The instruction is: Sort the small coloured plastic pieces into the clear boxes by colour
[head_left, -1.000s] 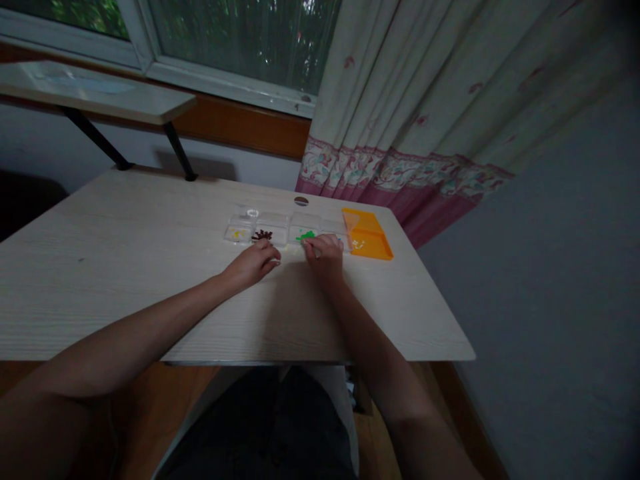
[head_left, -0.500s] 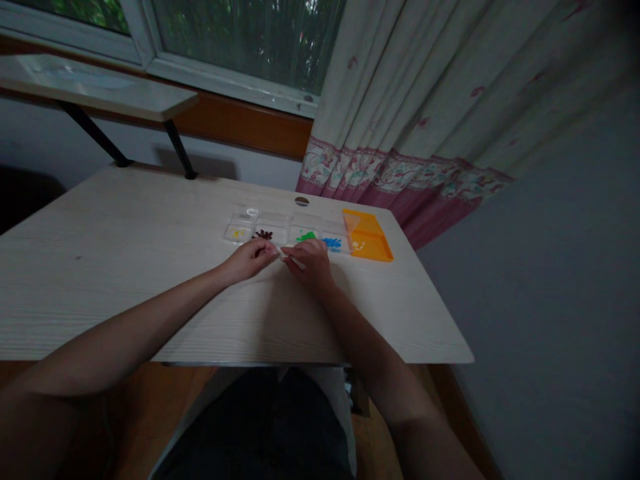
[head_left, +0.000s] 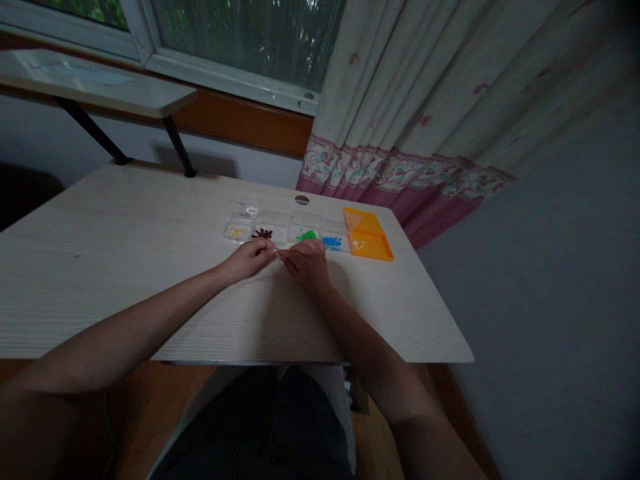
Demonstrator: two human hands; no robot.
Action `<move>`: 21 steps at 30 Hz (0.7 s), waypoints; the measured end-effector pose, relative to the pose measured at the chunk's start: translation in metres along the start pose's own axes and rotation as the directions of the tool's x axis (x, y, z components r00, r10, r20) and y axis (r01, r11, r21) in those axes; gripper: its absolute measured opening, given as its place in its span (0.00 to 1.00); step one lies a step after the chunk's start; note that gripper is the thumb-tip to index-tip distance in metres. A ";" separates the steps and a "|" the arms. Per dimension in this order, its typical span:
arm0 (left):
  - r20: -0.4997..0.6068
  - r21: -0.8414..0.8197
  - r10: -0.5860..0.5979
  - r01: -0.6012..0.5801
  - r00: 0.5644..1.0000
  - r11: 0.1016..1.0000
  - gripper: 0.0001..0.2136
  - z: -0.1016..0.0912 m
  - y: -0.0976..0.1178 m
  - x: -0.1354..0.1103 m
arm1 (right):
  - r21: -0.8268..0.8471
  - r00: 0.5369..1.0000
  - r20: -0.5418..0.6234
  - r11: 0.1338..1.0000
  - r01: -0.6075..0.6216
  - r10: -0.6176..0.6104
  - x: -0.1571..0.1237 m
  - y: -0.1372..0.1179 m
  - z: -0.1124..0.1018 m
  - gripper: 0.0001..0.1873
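My left hand (head_left: 249,259) and my right hand (head_left: 309,263) meet fingertip to fingertip just above the table, both closed in a pinch. Whatever lies between the fingertips is too small to name. Right behind them stands a row of clear plastic boxes with small pieces inside: yellow pieces (head_left: 237,232) at the left, dark brown pieces (head_left: 263,233) beyond my left hand, green pieces (head_left: 307,235) and blue pieces (head_left: 331,241) beyond my right hand. An orange box (head_left: 370,235) at the right end has a few pale pieces in it.
The pale wooden table (head_left: 150,220) ends at a front edge close to my lap. A raised shelf (head_left: 100,87) on black legs stands at the back left. A curtain (head_left: 390,147) hangs behind the right rear corner, and a round cable hole (head_left: 302,199) is near the back edge.
My right hand's fingertips have shifted slightly left and drawn closer to my left fingertips. The boxes and pieces have stayed in place.
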State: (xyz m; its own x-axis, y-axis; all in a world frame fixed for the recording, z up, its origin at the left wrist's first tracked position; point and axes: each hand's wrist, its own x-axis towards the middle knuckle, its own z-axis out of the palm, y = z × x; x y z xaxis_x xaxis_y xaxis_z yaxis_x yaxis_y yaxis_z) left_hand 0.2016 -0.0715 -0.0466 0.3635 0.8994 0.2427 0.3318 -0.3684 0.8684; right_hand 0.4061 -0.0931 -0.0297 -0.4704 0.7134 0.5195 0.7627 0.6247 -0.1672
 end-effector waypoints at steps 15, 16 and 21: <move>0.075 0.254 0.161 -0.175 0.984 0.951 0.17 -0.001 0.006 -0.003 | 0.007 0.631 -0.501 0.732 -0.681 0.592 -0.023 0.122 -0.045 0.18; 0.074 0.259 0.164 -0.178 0.984 0.949 0.17 -0.001 0.007 -0.003 | 0.023 0.582 -0.504 0.684 -0.729 0.638 -0.028 0.132 -0.045 0.18; 0.072 0.267 0.172 -0.185 0.982 0.946 0.17 -0.001 0.008 -0.005 | -0.037 0.561 -0.396 0.598 -0.801 0.727 -0.040 0.144 -0.037 0.14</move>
State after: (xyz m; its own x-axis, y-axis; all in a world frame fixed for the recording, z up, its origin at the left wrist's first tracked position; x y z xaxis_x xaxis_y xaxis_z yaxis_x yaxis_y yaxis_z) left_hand 0.2016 -0.0783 -0.0399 0.4769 0.8034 0.3564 0.4794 -0.5776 0.6607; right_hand 0.5513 -0.0431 -0.0432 0.4663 0.7285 0.5019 0.8491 -0.2094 -0.4849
